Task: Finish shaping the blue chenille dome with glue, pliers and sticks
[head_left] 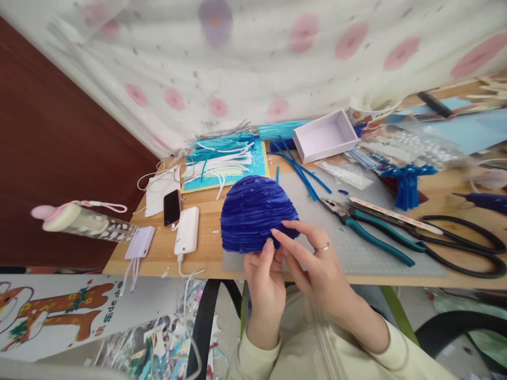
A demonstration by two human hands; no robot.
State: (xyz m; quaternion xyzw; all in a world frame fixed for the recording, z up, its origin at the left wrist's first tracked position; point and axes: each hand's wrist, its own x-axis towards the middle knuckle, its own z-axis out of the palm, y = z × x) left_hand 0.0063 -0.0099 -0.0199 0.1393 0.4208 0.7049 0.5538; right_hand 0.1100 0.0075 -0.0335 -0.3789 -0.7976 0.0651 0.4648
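A deep-blue dome (pixel 259 211) made of rows of fuzzy pipe cleaners is held up over the front edge of the table, its ridges running across. My left hand (pixel 266 285) grips its lower rim from beneath, thumb pressed to the near side. At the lower right of the dome, my right hand (pixel 312 258), with a ring on one finger, has its fingertips closed against the surface. Small clear specks dot the dome. What lies behind it and under the fingertips is hidden.
On the grey cutting mat (pixel 380 253) lie pliers (pixel 368 229), black scissors (pixel 467 243) and blue pipe cleaners (pixel 297 169). Behind are a white box (pixel 327 138) and bundled pipe cleaners (pixel 222 158). Leftward are a phone (pixel 171 207), a power bank (pixel 187 230) and a bottle (pixel 91 224).
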